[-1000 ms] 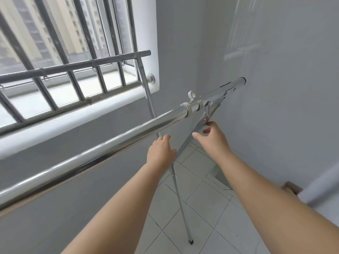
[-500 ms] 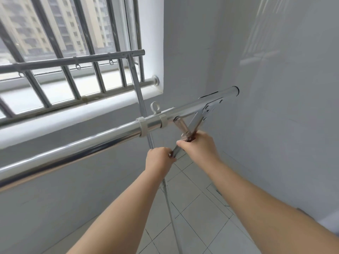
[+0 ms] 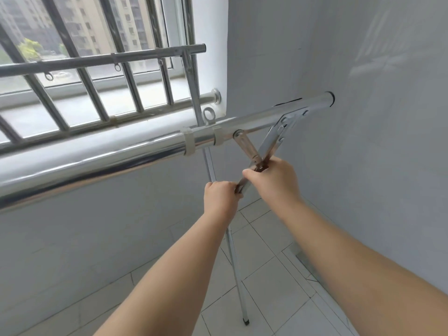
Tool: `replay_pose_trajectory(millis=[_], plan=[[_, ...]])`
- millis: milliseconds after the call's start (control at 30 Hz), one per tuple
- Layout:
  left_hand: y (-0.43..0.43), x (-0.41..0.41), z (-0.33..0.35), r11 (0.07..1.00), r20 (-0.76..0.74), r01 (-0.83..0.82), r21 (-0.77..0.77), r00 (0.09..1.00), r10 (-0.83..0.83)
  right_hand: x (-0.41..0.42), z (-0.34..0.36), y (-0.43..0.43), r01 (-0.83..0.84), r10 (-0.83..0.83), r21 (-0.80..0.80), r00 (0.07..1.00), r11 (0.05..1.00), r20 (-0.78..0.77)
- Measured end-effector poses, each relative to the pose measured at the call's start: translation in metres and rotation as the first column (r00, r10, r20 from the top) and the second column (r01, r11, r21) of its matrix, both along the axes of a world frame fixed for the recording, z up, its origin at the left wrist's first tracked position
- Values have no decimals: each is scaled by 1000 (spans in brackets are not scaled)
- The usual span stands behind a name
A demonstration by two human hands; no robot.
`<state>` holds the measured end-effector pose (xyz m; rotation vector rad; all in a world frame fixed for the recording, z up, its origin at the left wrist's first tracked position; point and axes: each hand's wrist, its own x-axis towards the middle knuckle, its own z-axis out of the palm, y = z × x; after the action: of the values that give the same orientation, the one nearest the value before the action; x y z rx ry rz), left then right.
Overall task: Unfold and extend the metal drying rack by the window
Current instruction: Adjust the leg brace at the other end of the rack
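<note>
Shiny metal drying rack stands beside window, hinged brace half-folded.

single head view, looking forward and down along both forearms, close to rack, window upper left.

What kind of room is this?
Probably a home balcony or laundry corner, high up. A barred window looks out on tall apartment blocks, the floor is pale tile, and a metal drying rack stands beside the window.

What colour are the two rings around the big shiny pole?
The two rings on the shiny pole are whitish cream plastic, seen in the head view.
</note>
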<state>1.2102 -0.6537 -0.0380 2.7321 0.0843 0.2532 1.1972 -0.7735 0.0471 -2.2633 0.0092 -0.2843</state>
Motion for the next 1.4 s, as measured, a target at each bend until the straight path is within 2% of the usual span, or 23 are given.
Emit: replay_pose_trajectory(millis=[333,733,1033,1233,1400], plan=[[-25,70,2,997,19,73,-4,997,-73,59,6,-27,71,-71,24,997,997,-18],[-46,135,2,987,-16,143,74,990,-142,112,5,-49,90,-91,66,996,994,11],[-54,148,-11,988,53,157,13,986,-157,125,1,-57,97,-99,94,995,991,16],[-52,144,-14,975,77,194,111,976,-203,116,-1,-60,93,-94,69,996,993,6],[-52,123,-10,950,-63,257,175,966,-249,107,-2,-65,74,-72,52,997,996,-32]])
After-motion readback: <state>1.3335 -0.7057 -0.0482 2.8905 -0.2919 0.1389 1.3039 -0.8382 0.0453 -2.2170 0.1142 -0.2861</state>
